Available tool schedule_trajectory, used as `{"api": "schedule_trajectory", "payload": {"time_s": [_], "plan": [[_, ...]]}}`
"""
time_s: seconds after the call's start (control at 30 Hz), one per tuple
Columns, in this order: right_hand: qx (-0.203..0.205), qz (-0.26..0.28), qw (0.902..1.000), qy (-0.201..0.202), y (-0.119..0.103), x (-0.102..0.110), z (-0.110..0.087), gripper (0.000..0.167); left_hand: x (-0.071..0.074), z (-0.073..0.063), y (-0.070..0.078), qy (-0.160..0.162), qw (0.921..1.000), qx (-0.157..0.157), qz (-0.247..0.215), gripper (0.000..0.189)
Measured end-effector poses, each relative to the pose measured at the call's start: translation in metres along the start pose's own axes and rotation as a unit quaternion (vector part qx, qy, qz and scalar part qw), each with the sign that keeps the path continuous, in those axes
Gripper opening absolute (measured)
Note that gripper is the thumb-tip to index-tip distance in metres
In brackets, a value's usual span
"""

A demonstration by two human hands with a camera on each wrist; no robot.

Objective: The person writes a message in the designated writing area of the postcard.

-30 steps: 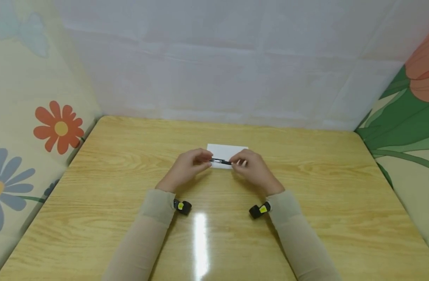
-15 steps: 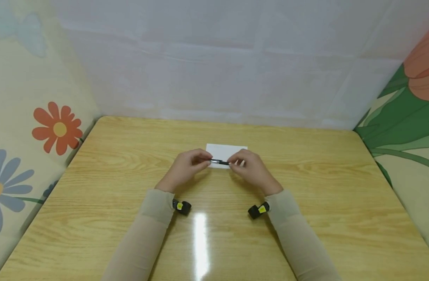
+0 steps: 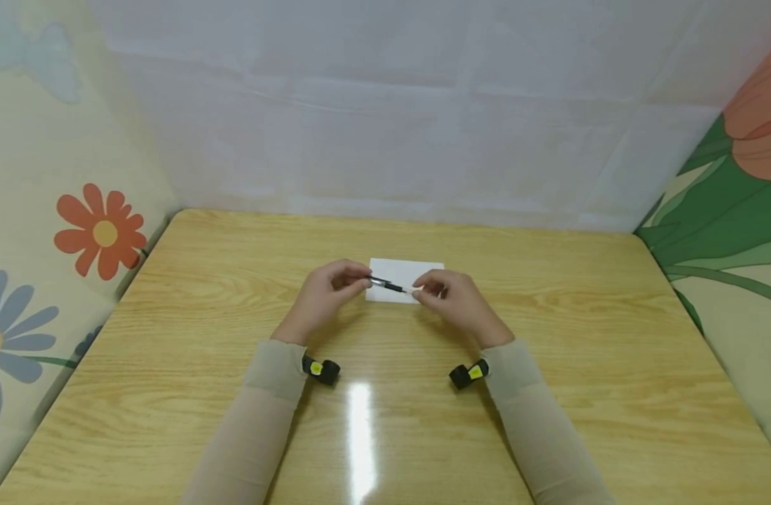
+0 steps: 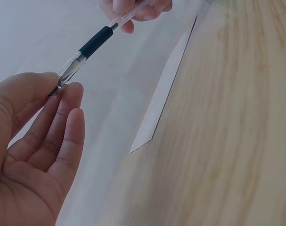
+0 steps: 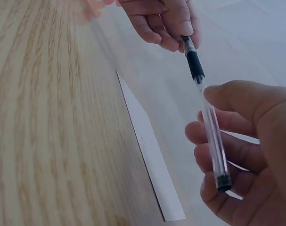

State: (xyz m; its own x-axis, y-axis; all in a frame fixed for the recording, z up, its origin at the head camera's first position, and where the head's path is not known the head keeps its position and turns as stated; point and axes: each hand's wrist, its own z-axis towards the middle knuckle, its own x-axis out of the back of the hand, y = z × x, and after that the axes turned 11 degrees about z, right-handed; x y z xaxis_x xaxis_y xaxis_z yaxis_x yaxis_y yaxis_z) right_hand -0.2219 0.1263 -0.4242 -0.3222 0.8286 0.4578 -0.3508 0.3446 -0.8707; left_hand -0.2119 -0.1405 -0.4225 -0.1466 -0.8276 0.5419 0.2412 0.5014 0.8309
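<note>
A clear pen with a black grip section [image 3: 394, 287] spans the space between both hands, tilted down to the right in the head view. My left hand [image 3: 318, 298] pinches the end with the clear cap [image 4: 73, 67] and clip between thumb and fingers. My right hand [image 3: 461, 305] pinches the clear barrel [image 5: 212, 125] between thumb and forefinger; its black end plug [image 5: 223, 182] sticks out past the fingers. A narrower dark part [image 4: 114, 26] shows between grip and barrel. Under the pen, a white rectangular card [image 3: 391, 270] lies on the table.
The wood-grain table [image 3: 581, 351] carries a bright light reflection in front. A white cloth [image 3: 385, 126] hangs behind it. Flower-patterned panels [image 3: 19, 175] stand at the left and right sides. Each wrist wears a black camera [image 3: 325, 372].
My left hand has moved left and slightly up, and the right hand a little to the right. The gap between them is wider, more of the pen shows, and it tilts more.
</note>
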Motion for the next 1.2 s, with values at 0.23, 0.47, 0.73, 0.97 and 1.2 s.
{"api": "schedule_trajectory", "payload": {"time_s": [0.23, 0.47, 0.73, 0.97, 1.2], "plan": [[-0.013, 0.043, 0.9989, 0.008, 0.0022, 0.0000, -0.0004, 0.013, 0.0033, -0.0001, -0.0004, 0.024, 0.9992, -0.008, -0.030, 0.028], [-0.015, 0.148, 0.9873, 0.055, 0.0044, 0.0026, 0.0001, 0.015, 0.0043, -0.0007, 0.0011, 0.056, 0.9975, -0.016, -0.041, 0.028], [-0.011, 0.235, 0.9667, 0.101, 0.0026, 0.0019, -0.0009, 0.019, 0.0051, 0.0003, -0.0007, 0.052, 0.9967, -0.024, -0.056, 0.028], [0.013, 0.286, 0.9527, 0.103, -0.0006, 0.0005, -0.0030, 0.015, 0.0034, 0.0000, 0.0011, 0.048, 0.9942, -0.025, -0.093, 0.028], [0.013, 0.321, 0.9418, 0.098, 0.0003, -0.0025, -0.0039, 0.017, -0.0002, -0.0020, 0.0039, 0.032, 0.9915, -0.026, -0.123, 0.033]]}}
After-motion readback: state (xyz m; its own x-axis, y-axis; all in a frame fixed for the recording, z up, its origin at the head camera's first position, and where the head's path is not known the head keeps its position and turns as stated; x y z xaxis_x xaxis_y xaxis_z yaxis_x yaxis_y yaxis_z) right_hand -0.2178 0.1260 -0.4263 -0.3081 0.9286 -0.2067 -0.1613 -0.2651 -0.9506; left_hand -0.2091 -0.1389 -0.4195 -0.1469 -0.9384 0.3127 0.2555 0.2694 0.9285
